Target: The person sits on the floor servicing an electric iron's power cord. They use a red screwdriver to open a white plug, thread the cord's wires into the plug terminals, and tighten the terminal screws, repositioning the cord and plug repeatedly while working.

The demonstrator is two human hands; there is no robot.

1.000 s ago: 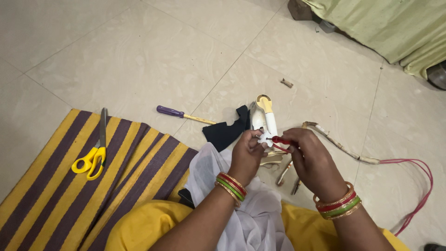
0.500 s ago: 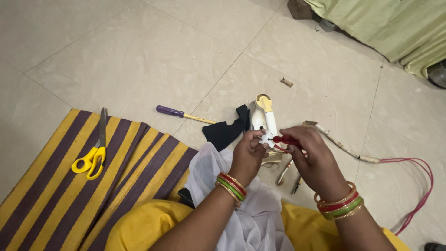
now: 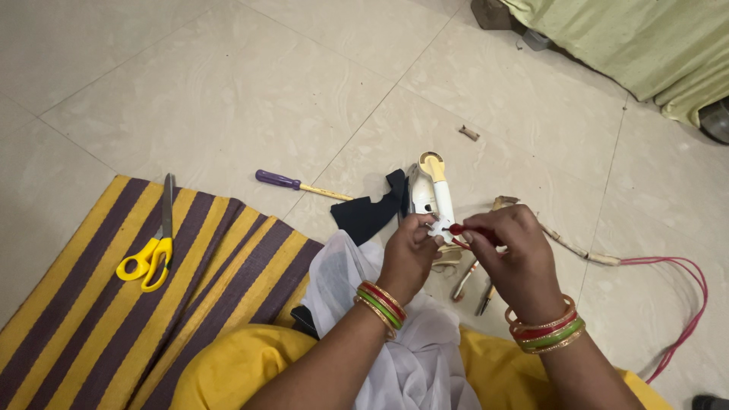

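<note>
My left hand (image 3: pixel 410 257) pinches a small white plastic part (image 3: pixel 438 227) between its fingertips. My right hand (image 3: pixel 510 254) grips a red-handled screwdriver (image 3: pixel 465 230) whose tip meets that part. Both hands hover over a white and yellow appliance body (image 3: pixel 430 190) lying on the tiled floor, with a black cover piece (image 3: pixel 369 214) beside it on the left. Both wrists wear red and green bangles.
A purple-handled screwdriver (image 3: pixel 293 183) lies on the tiles to the left. Yellow scissors (image 3: pixel 152 252) rest on a yellow and purple striped mat (image 3: pixel 76 326). Metal tools (image 3: pixel 474 287) lie under my hands. A red cord (image 3: pixel 678 304) runs off right. White cloth (image 3: pixel 357 285) covers my lap.
My hands stay almost still over the appliance; the right hand with the red screwdriver has only shifted slightly against the white part.
</note>
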